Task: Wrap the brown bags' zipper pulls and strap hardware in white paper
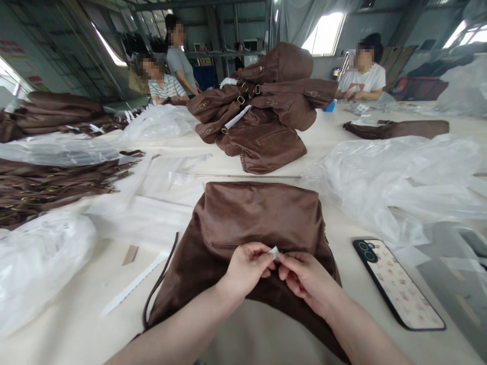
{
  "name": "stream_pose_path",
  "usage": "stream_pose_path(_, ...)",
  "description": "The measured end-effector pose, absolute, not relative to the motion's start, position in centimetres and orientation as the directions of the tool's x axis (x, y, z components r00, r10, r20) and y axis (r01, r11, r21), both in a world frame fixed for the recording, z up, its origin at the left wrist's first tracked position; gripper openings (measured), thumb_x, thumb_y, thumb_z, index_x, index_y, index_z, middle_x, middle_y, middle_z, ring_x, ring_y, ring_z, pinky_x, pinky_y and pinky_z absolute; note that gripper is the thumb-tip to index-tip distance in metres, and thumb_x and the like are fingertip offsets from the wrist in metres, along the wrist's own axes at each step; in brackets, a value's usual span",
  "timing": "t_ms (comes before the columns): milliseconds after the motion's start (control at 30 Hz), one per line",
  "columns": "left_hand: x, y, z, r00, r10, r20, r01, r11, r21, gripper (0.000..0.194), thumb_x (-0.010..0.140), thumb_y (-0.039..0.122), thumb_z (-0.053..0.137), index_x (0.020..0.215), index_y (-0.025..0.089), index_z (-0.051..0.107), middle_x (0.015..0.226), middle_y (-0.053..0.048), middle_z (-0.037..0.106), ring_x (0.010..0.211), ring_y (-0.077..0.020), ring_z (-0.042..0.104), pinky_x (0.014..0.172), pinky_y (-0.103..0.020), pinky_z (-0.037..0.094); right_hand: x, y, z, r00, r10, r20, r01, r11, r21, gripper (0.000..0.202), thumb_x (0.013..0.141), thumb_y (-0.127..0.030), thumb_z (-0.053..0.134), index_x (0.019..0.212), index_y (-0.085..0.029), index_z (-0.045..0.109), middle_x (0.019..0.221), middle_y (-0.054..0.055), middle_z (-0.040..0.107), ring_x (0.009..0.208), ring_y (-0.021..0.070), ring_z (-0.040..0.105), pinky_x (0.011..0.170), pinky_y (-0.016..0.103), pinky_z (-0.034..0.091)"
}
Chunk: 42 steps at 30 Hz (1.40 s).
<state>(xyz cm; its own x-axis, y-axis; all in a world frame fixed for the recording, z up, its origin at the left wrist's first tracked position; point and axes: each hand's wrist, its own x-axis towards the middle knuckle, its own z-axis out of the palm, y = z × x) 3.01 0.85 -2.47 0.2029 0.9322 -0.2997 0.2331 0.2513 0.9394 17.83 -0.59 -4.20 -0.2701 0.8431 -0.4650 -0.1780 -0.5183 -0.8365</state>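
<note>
A brown leather bag [262, 213] lies in front of me with its zipper line running across the middle. Over that line my two hands meet, fingertips almost touching. My left hand [247, 266] is closed, pinching a small white slip [274, 252] between thumb and forefinger. Right beside it, my right hand [306, 279] is closed too, thumb and forefinger pressed together at the slip's lower edge. What sits between the right fingertips is too small to make out. A thin brown cord [162, 279] hangs off the bag's left side.
Brown bags [266, 106] are heaped behind mine. Clear plastic [395, 177] spreads at right, above a phone in a patterned case [399, 284]. Straps [57, 185] and a plastic bundle [45, 263] lie left, near a white paper strip [133, 284]. Several people are beyond.
</note>
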Motion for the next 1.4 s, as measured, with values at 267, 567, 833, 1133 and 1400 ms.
stream_pose_path(267,2.2,-0.3,-2.2,0.484,0.8,0.355,0.74,-0.59,0.322,0.028,0.089,0.019,0.047,0.111,0.02,0.064,0.084,-0.005,0.066,0.077,-0.0182,0.061,0.072,-0.031,0.051,17.3,-0.5,-4.0,-0.169,0.864,-0.473,-0.337,-0.502,-0.797,0.039,0.065,-0.047,0.072,0.054,-0.015,0.053,0.045,-0.005,0.049,0.029,0.0012,0.026,0.029,0.019,0.011)
stream_pose_path(567,1.1,-0.5,-2.1,0.675,0.647,0.355,0.666,-0.741,0.083,0.033,0.092,0.021,0.046,0.124,0.015,0.053,0.091,-0.007,0.064,0.083,-0.0191,0.061,0.073,-0.033,0.055,18.2,-0.7,-3.8,-0.219,0.83,-0.512,-0.41,-0.555,-0.724,0.03,0.065,-0.04,0.071,0.058,-0.013,0.06,0.048,-0.001,0.059,0.027,0.0019,0.029,0.029,0.018,0.01)
stream_pose_path(833,1.5,-0.6,-1.3,0.607,0.724,0.327,0.664,-0.689,0.29,0.027,0.089,0.02,0.048,0.113,0.019,0.06,0.088,-0.006,0.066,0.081,-0.0195,0.062,0.073,-0.033,0.053,18.0,-0.8,-3.6,-0.21,0.84,-0.501,-0.373,-0.543,-0.752,0.035,0.064,-0.044,0.073,0.056,-0.013,0.059,0.046,-0.002,0.057,0.028,0.0018,0.031,0.029,0.018,0.011)
stream_pose_path(1133,2.5,0.4,-3.0,0.262,0.959,-0.107,0.483,-0.034,0.875,0.019,0.082,0.034,0.052,0.077,0.019,0.063,0.068,-0.002,0.067,0.059,-0.0142,0.062,0.054,-0.021,0.045,17.7,-0.5,-4.7,-0.22,0.884,-0.413,0.08,-0.405,-0.911,0.04,0.082,-0.051,0.051,0.07,-0.014,0.061,0.059,0.003,0.066,0.031,0.0058,0.044,0.03,0.017,0.025)
stream_pose_path(1400,2.1,1.5,-3.7,0.354,0.871,-0.341,0.466,0.152,0.872,0.032,0.074,0.047,0.056,0.078,0.016,0.064,0.064,-0.001,0.065,0.057,-0.0152,0.061,0.056,-0.023,0.046,21.4,-5.1,1.5,-0.184,0.959,-0.218,0.418,-0.124,-0.9,0.038,0.089,-0.041,0.045,0.065,-0.018,0.064,0.054,-0.001,0.062,0.042,0.0078,0.052,0.041,0.017,0.036)
